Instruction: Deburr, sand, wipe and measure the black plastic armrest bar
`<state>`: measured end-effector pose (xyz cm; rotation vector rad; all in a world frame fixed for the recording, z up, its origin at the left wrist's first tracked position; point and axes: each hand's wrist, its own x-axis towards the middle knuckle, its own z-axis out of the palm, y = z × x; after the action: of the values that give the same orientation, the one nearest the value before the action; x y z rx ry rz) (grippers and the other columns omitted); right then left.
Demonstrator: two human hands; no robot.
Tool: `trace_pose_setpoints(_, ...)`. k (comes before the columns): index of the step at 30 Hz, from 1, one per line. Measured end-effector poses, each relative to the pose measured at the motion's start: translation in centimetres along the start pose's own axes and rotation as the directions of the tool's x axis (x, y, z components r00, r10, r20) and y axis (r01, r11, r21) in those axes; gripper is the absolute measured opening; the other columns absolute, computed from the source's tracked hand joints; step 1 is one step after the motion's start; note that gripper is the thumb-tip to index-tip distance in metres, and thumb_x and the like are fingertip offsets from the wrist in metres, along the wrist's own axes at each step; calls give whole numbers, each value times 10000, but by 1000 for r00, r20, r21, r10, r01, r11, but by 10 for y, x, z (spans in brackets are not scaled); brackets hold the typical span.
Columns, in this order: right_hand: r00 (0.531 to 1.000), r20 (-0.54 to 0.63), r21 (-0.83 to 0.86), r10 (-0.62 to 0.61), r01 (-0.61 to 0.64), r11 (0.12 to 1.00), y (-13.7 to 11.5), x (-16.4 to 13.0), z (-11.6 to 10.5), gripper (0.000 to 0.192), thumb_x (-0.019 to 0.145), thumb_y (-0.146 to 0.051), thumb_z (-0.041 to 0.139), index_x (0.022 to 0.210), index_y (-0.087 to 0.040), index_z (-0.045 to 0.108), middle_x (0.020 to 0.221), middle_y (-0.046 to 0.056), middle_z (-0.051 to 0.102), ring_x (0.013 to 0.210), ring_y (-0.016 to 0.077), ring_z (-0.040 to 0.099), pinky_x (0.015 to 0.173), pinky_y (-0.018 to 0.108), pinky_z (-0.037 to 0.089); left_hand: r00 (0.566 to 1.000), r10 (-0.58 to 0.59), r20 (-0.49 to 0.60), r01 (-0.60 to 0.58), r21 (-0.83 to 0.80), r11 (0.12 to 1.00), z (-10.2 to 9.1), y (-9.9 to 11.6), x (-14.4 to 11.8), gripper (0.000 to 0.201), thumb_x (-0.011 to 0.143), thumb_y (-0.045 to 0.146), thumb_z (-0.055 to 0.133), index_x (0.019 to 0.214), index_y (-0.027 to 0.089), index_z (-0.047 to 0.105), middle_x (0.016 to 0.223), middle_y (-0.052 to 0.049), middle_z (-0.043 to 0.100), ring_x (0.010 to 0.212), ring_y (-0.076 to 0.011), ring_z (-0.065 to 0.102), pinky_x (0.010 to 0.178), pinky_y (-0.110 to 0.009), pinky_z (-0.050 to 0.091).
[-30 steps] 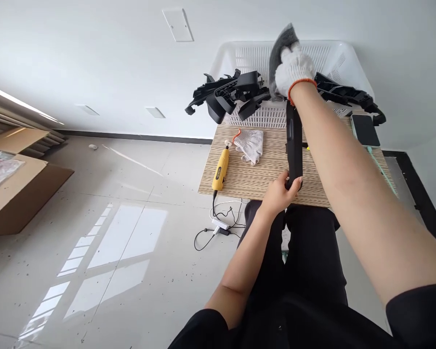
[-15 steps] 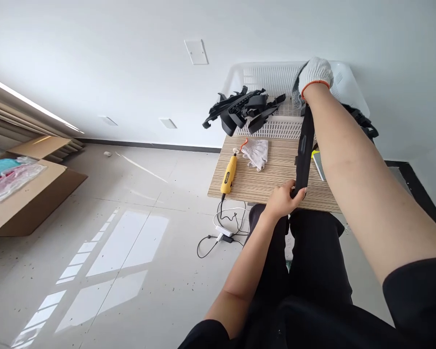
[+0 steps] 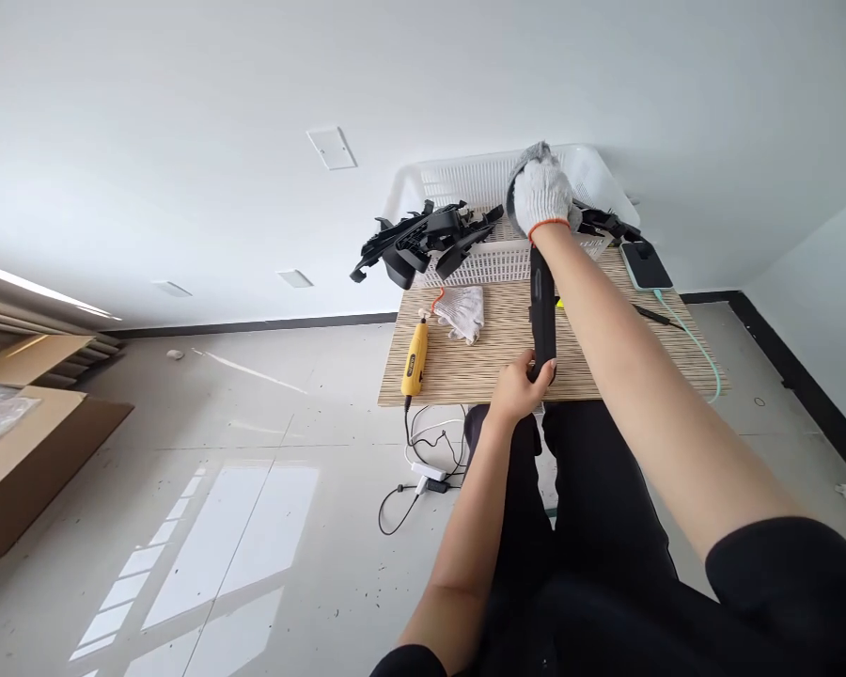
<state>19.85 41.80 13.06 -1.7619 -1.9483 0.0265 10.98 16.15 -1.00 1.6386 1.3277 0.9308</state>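
Observation:
My bare left hand (image 3: 516, 389) grips the near end of a long black plastic strip (image 3: 543, 315), thumb on top. The strip stretches away from me over the small wood-grain table (image 3: 497, 362). My right hand (image 3: 545, 191) wears a white knit glove with an orange cuff and is closed on a grey cloth (image 3: 533, 152) by the strip's far end. Whether the cloth touches the strip there is hidden by the glove and wrist. Behind it stands a white plastic basket (image 3: 490, 266) with several black plastic parts (image 3: 423, 235) heaped on its left side.
On the table's left lie a yellow rotary tool (image 3: 415, 361) and a second white glove (image 3: 463, 310). A phone (image 3: 647, 266) with a green cable lies at the right. Cords and a white adapter (image 3: 429, 472) are on the floor. A cardboard box (image 3: 49, 461) stands far left.
My view has turned to the right, bringing the phone into sight. The gloved right hand has shifted on the cloth near the strip's far end; the left hand keeps its grip.

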Motion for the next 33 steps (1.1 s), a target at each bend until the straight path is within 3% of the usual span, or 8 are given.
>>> trace_pose_setpoints(7,991,-120,-133,-59,43,990,-1,-97,0,518,1040,-289,327,1469,-32,462,1525,219,454,1487,321,339,1219,499,233,1000,-26,-2,26,4,1000,3,3,0,337,934,542,528,794,238,492,641,-6,659,609,-193,687,565,-258,418)
trace_pose_setpoints(10,993,17,-190,-119,120,974,-7,-153,-8,519,1049,-340,250,1406,-92,532,1457,212,530,1382,341,481,1137,567,347,999,-34,-7,33,-21,999,3,2,0,302,941,526,512,872,234,537,656,-15,677,592,-195,673,577,-272,424)
trace_pose_setpoints(13,976,219,-200,-18,63,978,-8,-208,-16,517,1054,-419,222,1368,-175,552,1225,188,677,1071,306,686,909,443,523,994,-57,-88,57,-1,998,3,-3,4,217,901,433,571,929,218,556,683,-29,685,646,-206,660,609,-283,433)
trace_pose_setpoints(17,934,351,-278,63,39,960,0,-255,-18,545,1046,-511,200,1214,-195,611,953,135,722,874,300,723,766,397,551,988,-93,-120,105,97,990,3,-9,10,284,775,338,669,645,226,442,614,-36,594,660,-202,588,581,-286,387)
trace_pose_setpoints(20,952,303,-306,39,59,950,0,-257,-11,522,1049,-477,219,1178,-165,617,1075,176,695,1006,329,695,766,415,566,997,-39,-71,46,103,994,2,-9,14,330,767,296,651,592,230,378,620,-39,586,674,-198,586,589,-286,385)
trace_pose_setpoints(24,968,252,-232,-3,63,971,-9,-218,3,496,1048,-450,236,1250,-171,594,1339,228,578,1287,359,552,829,430,573,993,-46,-111,60,121,991,1,-4,16,166,760,266,665,749,213,508,810,-75,703,788,-242,661,643,-295,444)
trace_pose_setpoints(29,965,258,50,46,-61,997,-23,-158,9,499,1046,-445,249,1404,-199,494,1323,206,591,1111,328,655,925,503,530,990,-96,-106,86,-94,992,3,-1,13,184,896,401,583,914,223,541,639,2,672,598,-168,653,614,-262,473)
trace_pose_setpoints(33,967,234,131,105,-138,982,-31,-145,14,495,1036,-411,290,1443,-190,466,1247,210,628,1082,348,661,905,547,517,988,-144,-47,134,-169,976,-3,-5,10,250,931,447,544,1038,222,525,726,-6,693,573,-147,639,606,-267,499)
